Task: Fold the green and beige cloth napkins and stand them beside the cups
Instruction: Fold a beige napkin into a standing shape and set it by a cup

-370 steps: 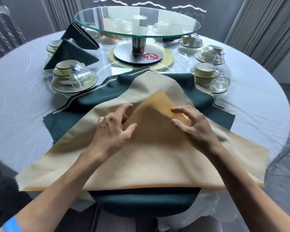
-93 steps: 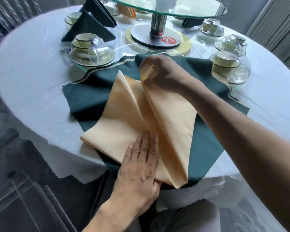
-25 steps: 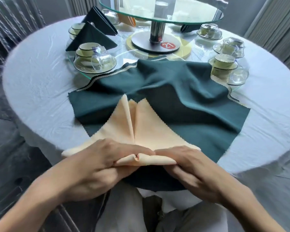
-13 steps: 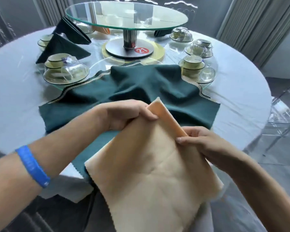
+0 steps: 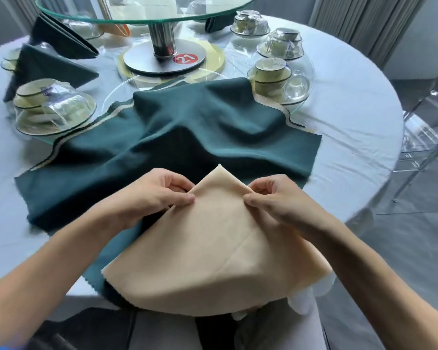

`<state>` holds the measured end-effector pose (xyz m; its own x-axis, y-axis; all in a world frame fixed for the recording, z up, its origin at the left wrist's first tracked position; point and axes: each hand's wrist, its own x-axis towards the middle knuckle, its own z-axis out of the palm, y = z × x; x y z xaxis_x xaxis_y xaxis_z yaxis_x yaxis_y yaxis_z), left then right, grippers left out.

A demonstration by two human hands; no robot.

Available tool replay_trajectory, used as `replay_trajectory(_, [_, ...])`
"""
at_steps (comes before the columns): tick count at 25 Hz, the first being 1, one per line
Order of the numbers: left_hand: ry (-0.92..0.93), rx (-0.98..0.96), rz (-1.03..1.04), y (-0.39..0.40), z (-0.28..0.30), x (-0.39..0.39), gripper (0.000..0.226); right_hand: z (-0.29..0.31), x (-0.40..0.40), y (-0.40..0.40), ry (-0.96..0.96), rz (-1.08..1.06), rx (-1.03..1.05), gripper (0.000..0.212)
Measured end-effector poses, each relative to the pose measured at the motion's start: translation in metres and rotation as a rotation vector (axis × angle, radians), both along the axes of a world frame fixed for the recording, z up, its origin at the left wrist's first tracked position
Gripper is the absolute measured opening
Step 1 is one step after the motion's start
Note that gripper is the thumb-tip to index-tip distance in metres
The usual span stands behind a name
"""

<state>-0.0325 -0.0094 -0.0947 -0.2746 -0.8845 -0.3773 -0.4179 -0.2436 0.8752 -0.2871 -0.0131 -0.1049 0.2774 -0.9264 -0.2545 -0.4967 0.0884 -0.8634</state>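
At the upper left of the frame two folded green napkins (image 5: 48,64) stand beside a cup set (image 5: 50,107) under a clear, glare-streaked cover that makes the cups hard to read; a further cup at the far left edge is cut off. Lower left, the left hand (image 5: 149,195) pinches the left slope of the beige napkin (image 5: 212,253) between thumb and curled fingers, whose tips are tucked behind the cloth. The beige napkin fills the lower centre, folded to a peak pointing up the frame, its lower edge hanging over the table edge and hiding what lies below. Under it the rumpled green cloth (image 5: 187,127) spreads across the white table (image 5: 351,102). Top centre, the glass turntable (image 5: 147,11) is cut off by the frame; a red tag (image 5: 185,58) sits on its base. Right of the peak, the right hand (image 5: 276,200) pinches the napkin's right slope. At upper right stand three more covered cup sets (image 5: 276,72), blurred by reflections.
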Motion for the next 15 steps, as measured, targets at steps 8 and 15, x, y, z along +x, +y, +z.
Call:
replay_trajectory(8, [-0.845, -0.803, -0.040, 0.008, -0.026, -0.031, 0.038, -0.026, 0.043, 0.006, 0.866, -0.073, -0.836, 0.027])
replay_trajectory(15, [-0.749, -0.879, -0.312, 0.059, -0.065, 0.035, 0.053, -0.043, -0.004, 0.044, 0.912, 0.204, -0.483, 0.081])
